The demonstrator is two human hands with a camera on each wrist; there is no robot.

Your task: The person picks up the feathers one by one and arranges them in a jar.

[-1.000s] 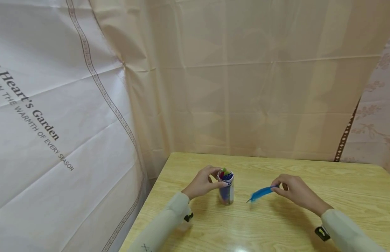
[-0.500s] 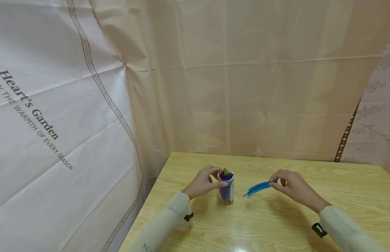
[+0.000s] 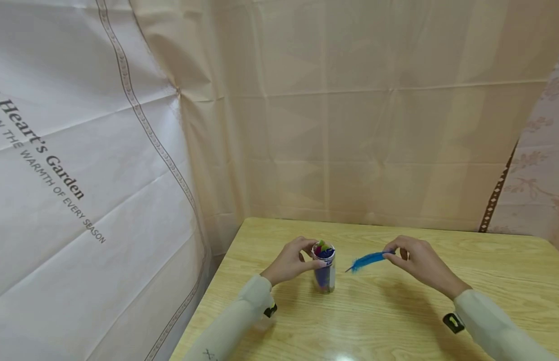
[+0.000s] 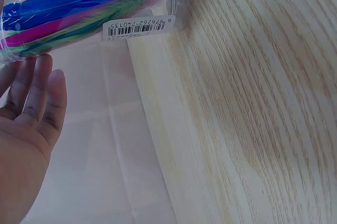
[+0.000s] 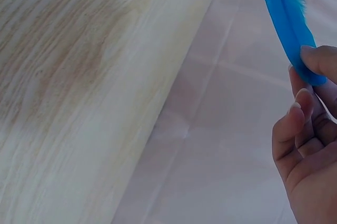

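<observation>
A clear plastic jar [image 3: 323, 279] packed with feathers stands upright on the table. Blue, magenta and green feathers [image 4: 73, 10] show through its wall, and a barcode label [image 4: 138, 27] is stuck near its base. My left hand [image 3: 289, 260] grips the jar near its rim, thumb in front and fingers behind. To the right of the jar, my right hand [image 3: 417, 261] pinches a bright blue feather [image 3: 367, 259] by its broad tip between thumb and fingers. The feather's bare quill points left toward the jar, above the tabletop. In the right wrist view the other fingers [image 5: 288, 129] curl loosely below the pinch.
The wood-grain table [image 3: 496, 281] ends at a back edge against a beige hanging cloth [image 3: 361, 125]. A white printed cloth [image 3: 103, 200] hangs on the left, and a flowered one [image 3: 539, 185] at the right.
My right hand has risen and shifted slightly left, bringing the blue feather's quill closer to the jar. My left hand and the jar have stayed in place.
</observation>
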